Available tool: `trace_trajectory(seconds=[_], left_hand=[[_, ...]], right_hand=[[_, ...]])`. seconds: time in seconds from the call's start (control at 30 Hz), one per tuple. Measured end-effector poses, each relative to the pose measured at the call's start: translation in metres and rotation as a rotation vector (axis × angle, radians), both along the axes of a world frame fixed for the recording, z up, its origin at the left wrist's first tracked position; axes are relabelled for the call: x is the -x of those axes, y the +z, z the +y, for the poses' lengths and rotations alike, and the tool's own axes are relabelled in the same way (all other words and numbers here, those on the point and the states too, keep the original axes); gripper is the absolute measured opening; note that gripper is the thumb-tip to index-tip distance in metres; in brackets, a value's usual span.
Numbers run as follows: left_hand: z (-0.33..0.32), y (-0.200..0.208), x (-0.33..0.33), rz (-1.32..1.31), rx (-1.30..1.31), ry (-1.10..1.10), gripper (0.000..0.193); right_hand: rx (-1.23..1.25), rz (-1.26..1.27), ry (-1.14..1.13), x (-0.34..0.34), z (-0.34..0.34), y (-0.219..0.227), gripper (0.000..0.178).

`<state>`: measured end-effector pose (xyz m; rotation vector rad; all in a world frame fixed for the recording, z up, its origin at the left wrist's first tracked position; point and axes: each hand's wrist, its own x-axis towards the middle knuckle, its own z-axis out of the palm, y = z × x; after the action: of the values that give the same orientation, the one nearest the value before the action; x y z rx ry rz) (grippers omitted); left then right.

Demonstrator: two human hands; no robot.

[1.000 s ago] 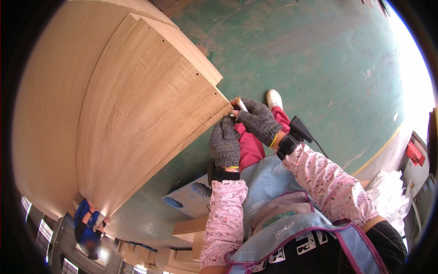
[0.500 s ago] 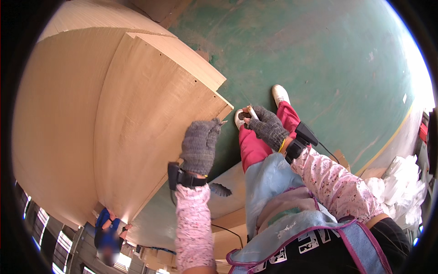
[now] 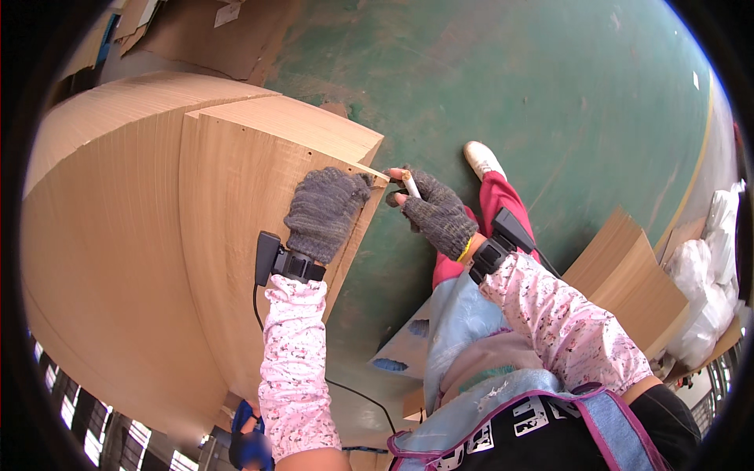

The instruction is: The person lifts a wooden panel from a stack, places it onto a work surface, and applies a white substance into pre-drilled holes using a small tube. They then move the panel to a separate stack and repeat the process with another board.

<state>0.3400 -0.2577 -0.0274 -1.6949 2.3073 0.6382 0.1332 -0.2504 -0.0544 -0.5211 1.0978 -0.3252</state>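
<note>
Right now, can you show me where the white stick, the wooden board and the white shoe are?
white stick (image 3: 411, 184), head view, its middle.
wooden board (image 3: 236, 204), head view, its top face.
white shoe (image 3: 483, 158), head view, its toe.

Left hand (image 3: 323, 212) on panel (image 3: 259, 204) — gloved

Flattened brown cardboard sheets (image 3: 212, 35) lie on the green floor (image 3: 510, 86) at its far left edge, overlapping one another; a small pale rectangular label (image 3: 228, 12) is stuck on the topmost sheet, its print too small to make out. A stack of tan cardboard sheets (image 3: 628, 275) lies on the floor's right side, its corner pointing toward the person. Just beside that stack, at the floor's right edge, sit crumpled white plastic bags (image 3: 711, 290), bulging and irregular. A pale flat carton (image 3: 404, 349) with blue patches lies on the floor near the person's legs. No screens or signs show.
</note>
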Motion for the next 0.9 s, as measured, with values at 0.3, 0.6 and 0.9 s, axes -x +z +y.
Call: trace_trajectory(seconds=[0.3, 0.6, 0.9], left_hand=[[-0.009, 0.002, 0.008, 0.118, -0.031, 0.114, 0.02], [-0.016, 0.01, 0.016, 0.123, -0.035, 0.131, 0.016], [-0.01, 0.003, 0.017, 0.176, 0.045, 0.233, 0.014]], right_hand=[[-0.03, -0.097, -0.108, -0.003, 0.009, -0.013, 0.036], [-0.032, -0.094, -0.146, -0.003, 0.011, -0.012, 0.034], [0.149, 0.006, -0.121, -0.01, 0.012, -0.009, 0.031]])
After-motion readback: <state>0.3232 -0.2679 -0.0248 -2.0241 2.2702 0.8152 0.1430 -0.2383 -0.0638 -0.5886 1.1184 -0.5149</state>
